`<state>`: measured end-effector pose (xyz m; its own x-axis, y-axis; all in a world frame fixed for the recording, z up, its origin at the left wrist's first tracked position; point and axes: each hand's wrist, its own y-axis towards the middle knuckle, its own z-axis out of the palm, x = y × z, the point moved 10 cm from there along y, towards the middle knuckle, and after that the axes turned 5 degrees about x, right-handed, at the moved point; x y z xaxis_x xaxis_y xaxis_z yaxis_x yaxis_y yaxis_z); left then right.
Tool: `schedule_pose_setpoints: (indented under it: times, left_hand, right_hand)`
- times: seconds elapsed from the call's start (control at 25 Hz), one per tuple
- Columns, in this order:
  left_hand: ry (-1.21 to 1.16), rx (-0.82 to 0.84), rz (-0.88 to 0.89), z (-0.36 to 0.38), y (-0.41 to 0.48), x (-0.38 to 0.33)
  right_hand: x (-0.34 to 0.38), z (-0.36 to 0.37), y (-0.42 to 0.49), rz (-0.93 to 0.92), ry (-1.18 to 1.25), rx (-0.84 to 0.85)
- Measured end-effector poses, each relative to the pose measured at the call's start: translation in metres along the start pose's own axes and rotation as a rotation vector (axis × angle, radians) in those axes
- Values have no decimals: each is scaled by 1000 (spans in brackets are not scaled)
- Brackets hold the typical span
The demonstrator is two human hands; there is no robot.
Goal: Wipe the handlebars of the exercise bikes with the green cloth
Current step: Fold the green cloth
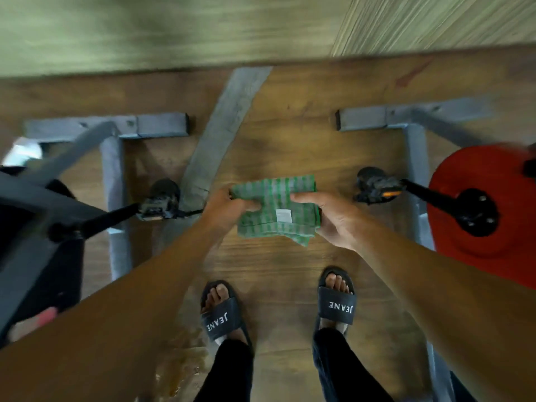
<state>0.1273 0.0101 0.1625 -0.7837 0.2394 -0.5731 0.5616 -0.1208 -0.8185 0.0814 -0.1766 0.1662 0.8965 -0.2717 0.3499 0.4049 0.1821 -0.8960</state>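
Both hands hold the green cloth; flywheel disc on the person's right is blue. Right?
Wrong on colour: the flywheel disc on the person's right is red, not blue, as the head view shows. The rest stands: the left hand and the right hand both hold the green cloth.

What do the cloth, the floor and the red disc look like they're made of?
Cloth: woven fabric, matte green check, sewn white label. Floor: wood or wood-look laminate, grain lines, slight sheen. Red disc: smooth, probably painted metal or plastic; blur leaves it open.
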Motion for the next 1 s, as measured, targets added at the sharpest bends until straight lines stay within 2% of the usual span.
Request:
schedule_pose_setpoints:
  times: [0.12, 0.28, 0.48, 0.76, 0.88, 1.0]
  left_hand:
    - [-91, 24, 40, -11, -70, -83]
    - [-131, 120, 65, -20, -176, -179]
    - [-212, 147, 110, -27, -312, -276]
    - [-356, 237, 120, -3, -450, -328]
    - [-548, 295, 101, 10, -481, -329]
    - [-606, 300, 93, 17, -494, -320]
  right_hand:
    - [53, 37, -78, -31, 97, 21]
    - [121, 94, -194, -85, 4, 134]
    - [181, 150, -349, -227, 144, 152]
    - [207, 186, -493, -326, 115, 165]
    - [206, 185, -522, -354, 73, 176]
    - [197, 176, -537, -318, 80, 160]
